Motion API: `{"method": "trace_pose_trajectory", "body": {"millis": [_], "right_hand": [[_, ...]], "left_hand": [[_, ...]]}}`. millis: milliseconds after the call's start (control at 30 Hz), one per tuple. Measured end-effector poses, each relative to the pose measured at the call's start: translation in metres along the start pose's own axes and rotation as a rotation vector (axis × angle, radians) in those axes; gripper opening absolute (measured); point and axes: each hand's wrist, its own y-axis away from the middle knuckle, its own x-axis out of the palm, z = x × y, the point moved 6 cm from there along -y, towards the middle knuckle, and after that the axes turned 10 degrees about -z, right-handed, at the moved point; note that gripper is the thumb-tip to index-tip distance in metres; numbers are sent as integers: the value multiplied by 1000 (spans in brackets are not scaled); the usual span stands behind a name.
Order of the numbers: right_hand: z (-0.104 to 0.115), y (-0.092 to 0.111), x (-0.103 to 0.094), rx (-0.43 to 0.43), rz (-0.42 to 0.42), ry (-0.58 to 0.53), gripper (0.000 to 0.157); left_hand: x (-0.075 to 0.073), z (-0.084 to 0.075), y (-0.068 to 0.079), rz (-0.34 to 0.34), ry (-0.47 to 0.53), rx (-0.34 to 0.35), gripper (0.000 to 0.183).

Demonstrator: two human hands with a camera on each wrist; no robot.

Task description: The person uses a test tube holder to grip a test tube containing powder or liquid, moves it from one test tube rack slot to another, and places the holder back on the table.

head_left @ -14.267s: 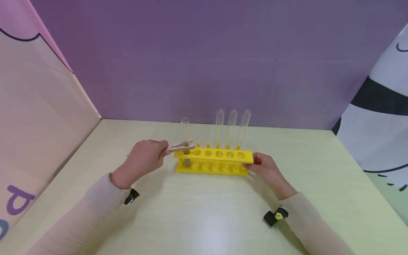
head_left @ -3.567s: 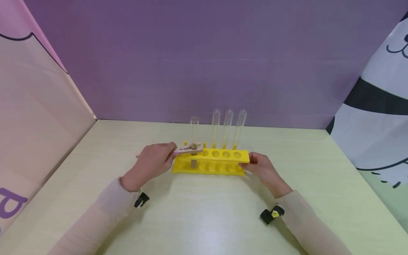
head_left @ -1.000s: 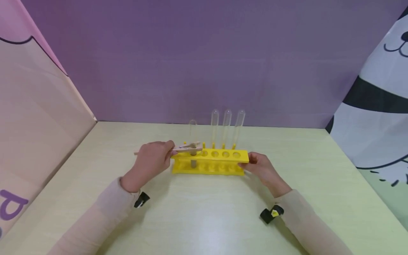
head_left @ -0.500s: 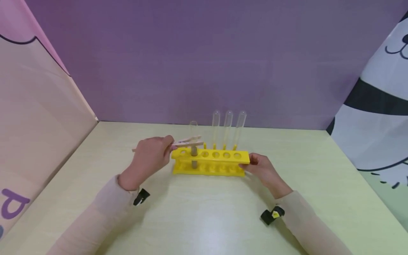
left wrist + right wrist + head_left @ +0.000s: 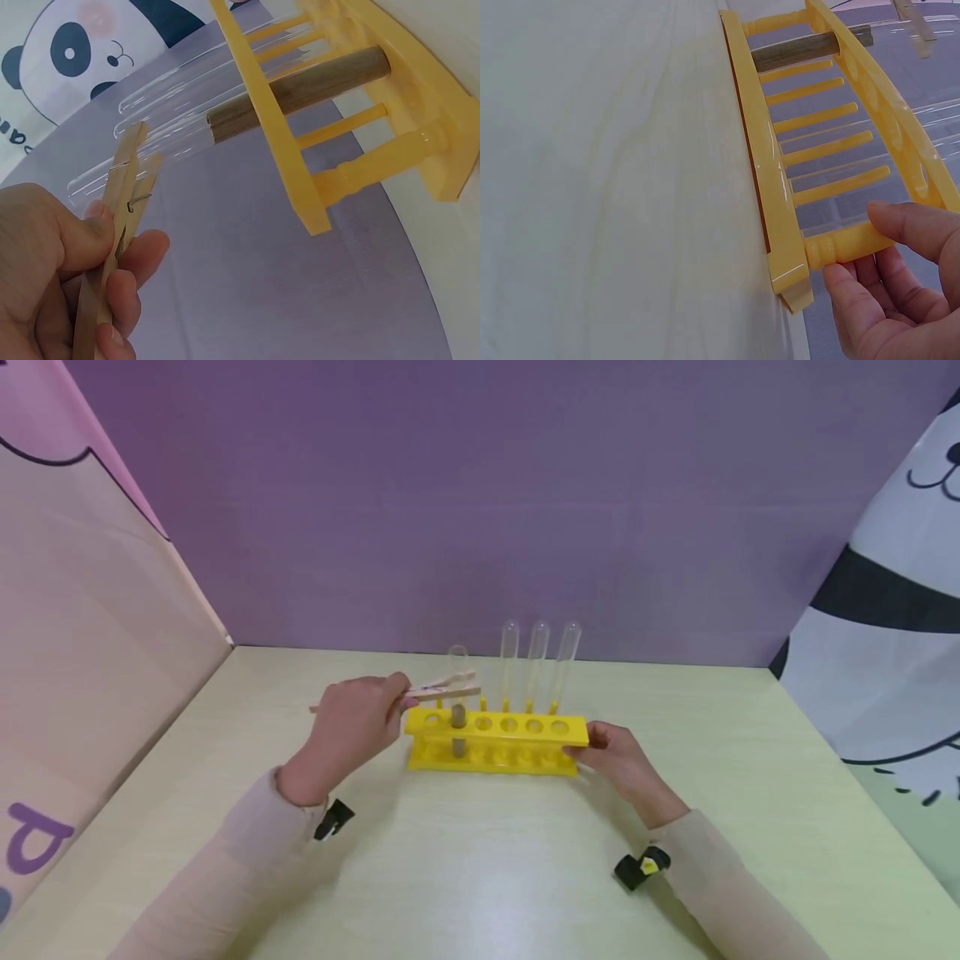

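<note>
My left hand (image 5: 351, 725) grips a wooden test tube clamp (image 5: 126, 196), thumb on one side and fingers on the other. The clamp's tips overlap the upper clear part of a test tube (image 5: 180, 144), above the rack. This tube stands upright in the second hole from the left of the yellow test tube rack (image 5: 495, 768), its lower part filled with something brown. At the rack's right end, my right hand (image 5: 622, 766) pinches the yellow end post (image 5: 847, 244) between thumb and fingers.
Three clear test tubes (image 5: 537, 652) sit upside down on pegs along the rack's back right. The rack stands on a pale wooden table (image 5: 465, 860), with a purple wall panel (image 5: 480, 510) behind it. A panda-print cloth (image 5: 900, 685) hangs at the right.
The brown-filled tube was in the first hole 14.3 s ago and is now in the second. Over the last second, my left hand has raised the clamp along the tube. My right hand stays put.
</note>
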Motion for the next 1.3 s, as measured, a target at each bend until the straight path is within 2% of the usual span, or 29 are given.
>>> {"method": "trace_pose_trajectory", "body": {"millis": [300,733,1300], "right_hand": [[0,1,0,-10,2,1,33],[1,2,0,-4,2,9,31],[3,1,1,-20,8,13,30]], "left_hand": [[-11,-2,-3,-55,7,13,17],[-21,-2,-7,-81,-4,6,16],[-30,-3,-14,-84,-7,7,16]]}}
